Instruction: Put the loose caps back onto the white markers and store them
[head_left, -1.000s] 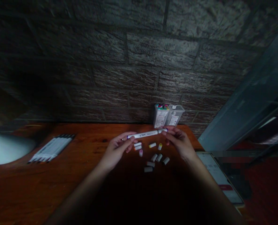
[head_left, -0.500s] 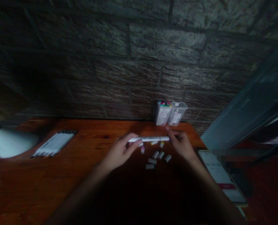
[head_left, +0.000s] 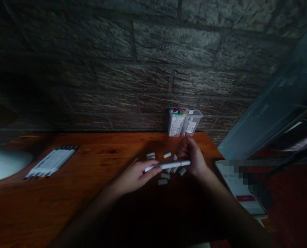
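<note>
My left hand [head_left: 137,175] is closed around the left part of a white marker [head_left: 172,165], thumb along its near side. The marker lies almost level above the table, its right end against the heel of my right hand [head_left: 193,155]. The fingers of that hand are curled in and its thumb points up; whatever may be inside them is hidden. Under and around the marker lie several loose marker caps, among them a yellow-ended cap [head_left: 167,155], a grey cap [head_left: 163,182] and a pale cap [head_left: 150,155] beyond my left hand.
A row of white markers [head_left: 51,162] lies at the left, near a pale rounded lamp base [head_left: 7,163]. Against the brick wall stand a plastic case of colored markers [head_left: 176,124] and a clear case [head_left: 192,124]. A phone [head_left: 236,182] lies at the right edge.
The marker has come lower and nearer to me, with its left end tilted slightly down. My right hand's fingers have moved off its end and curled, thumb raised. The view has shifted slightly.
</note>
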The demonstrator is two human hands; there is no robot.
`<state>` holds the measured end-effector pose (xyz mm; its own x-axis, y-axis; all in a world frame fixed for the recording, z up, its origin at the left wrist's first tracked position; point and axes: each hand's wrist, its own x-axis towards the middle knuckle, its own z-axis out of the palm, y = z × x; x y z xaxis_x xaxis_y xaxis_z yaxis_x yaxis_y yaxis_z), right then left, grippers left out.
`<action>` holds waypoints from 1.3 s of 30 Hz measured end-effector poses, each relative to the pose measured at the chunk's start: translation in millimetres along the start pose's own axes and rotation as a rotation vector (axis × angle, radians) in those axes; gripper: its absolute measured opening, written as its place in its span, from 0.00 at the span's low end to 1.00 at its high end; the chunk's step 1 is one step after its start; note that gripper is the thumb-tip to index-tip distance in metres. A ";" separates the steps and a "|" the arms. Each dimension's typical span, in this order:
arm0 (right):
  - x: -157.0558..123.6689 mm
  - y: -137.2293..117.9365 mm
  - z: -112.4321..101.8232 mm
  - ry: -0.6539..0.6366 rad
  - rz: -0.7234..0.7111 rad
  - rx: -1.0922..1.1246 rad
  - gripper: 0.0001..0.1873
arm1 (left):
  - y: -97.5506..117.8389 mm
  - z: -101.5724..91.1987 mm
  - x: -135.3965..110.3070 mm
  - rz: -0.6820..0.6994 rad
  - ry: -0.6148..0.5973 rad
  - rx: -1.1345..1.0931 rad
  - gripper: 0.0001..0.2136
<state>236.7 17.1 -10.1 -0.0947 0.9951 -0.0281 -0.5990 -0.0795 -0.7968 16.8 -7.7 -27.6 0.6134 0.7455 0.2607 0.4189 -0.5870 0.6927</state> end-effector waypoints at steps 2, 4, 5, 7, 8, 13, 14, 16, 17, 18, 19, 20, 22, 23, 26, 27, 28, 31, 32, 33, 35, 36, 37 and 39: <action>0.0 3.4 0.0 -0.031 0.012 -0.035 0.25 | 0.4 1.2 -0.8 0.014 -0.010 0.025 0.10; -0.1 7.8 -0.5 -0.041 -0.008 -0.114 0.25 | 0.2 2.5 -1.6 0.032 0.006 0.041 0.10; -0.1 10.0 -0.9 -0.049 -0.023 -0.154 0.25 | -0.3 3.2 -2.0 0.045 0.021 0.049 0.10; 0.0 13.8 -1.7 -0.074 -0.053 -0.224 0.25 | -2.1 4.8 -3.0 0.079 0.051 0.067 0.10; -0.1 15.2 -2.0 -0.082 -0.068 -0.259 0.25 | -3.3 5.5 -3.6 0.096 0.063 0.076 0.10; -2.3 20.7 1.4 -0.057 -0.093 -0.393 0.25 | -10.1 3.5 -5.4 0.101 0.083 0.081 0.11; -2.5 21.7 2.4 -0.044 -0.088 -0.407 0.24 | -11.0 2.0 -5.2 0.089 0.083 0.073 0.12; -1.5 22.9 3.0 -0.005 -0.096 -0.438 0.24 | -11.9 -1.1 -3.9 0.074 0.098 0.060 0.12; -0.3 22.6 2.1 0.021 -0.109 -0.450 0.23 | -12.0 -2.4 -3.0 0.069 0.114 0.058 0.12; 1.2 21.6 0.4 0.048 -0.128 -0.461 0.24 | -12.0 -3.6 -1.9 0.064 0.142 0.056 0.12; 2.8 19.8 -2.0 0.071 -0.150 -0.473 0.23 | -12.0 -4.7 -0.8 0.055 0.178 0.052 0.12; 4.2 17.3 -4.7 0.089 -0.167 -0.486 0.23 | -12.0 -5.7 0.4 0.037 0.215 0.043 0.13; 5.7 11.2 -9.6 0.090 -0.166 -0.511 0.23 | -12.2 -7.7 2.5 -0.012 0.290 0.008 0.13; 5.6 8.2 -11.0 0.070 -0.155 -0.522 0.23 | -12.2 -8.8 3.5 -0.034 0.325 -0.014 0.13; 2.7 1.3 -10.1 -0.021 -0.151 -0.505 0.22 | -10.7 -11.3 6.2 -0.071 0.399 -0.071 0.12; 1.4 -0.3 -8.6 -0.038 -0.167 -0.491 0.21 | -9.8 -11.6 7.0 -0.079 0.412 -0.086 0.11; 0.2 -1.5 -7.2 -0.041 -0.185 -0.476 0.20 | -8.9 -11.6 7.7 -0.088 0.420 -0.101 0.11; -0.6 -4.5 -6.2 0.003 -0.236 -0.429 0.17 | -7.7 -11.3 9.5 -0.119 0.446 -0.174 0.12; 0.0 -5.2 -7.2 0.027 -0.256 -0.415 0.16 | -8.0 -11.5 9.9 -0.134 0.452 -0.208 0.12; 0.9 -5.7 -8.7 0.046 -0.277 -0.403 0.15 | -8.4 -11.9 10.3 -0.150 0.455 -0.240 0.13; 2.2 -6.0 -11.4 0.054 -0.322 -0.384 0.12 | -9.3 -13.0 10.9 -0.179 0.454 -0.289 0.12; 2.2 -5.7 -12.1 0.035 -0.338 -0.374 0.11 | -9.6 -13.5 11.1 -0.186 0.452 -0.300 0.12; 1.6 -5.1 -12.0 0.002 -0.343 -0.367 0.10 | -9.7 -13.7 11.4 -0.189 0.448 -0.306 0.11; -1.4 -3.6 -9.5 -0.090 -0.323 -0.353 0.09 | -9.5 -13.3 11.6 -0.186 0.432 -0.313 0.11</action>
<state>246.6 16.6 -12.9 -0.0261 0.9555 0.2938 -0.3044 0.2724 -0.9128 11.1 10.8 -22.2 0.1907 0.9276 0.3213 0.2352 -0.3609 0.9024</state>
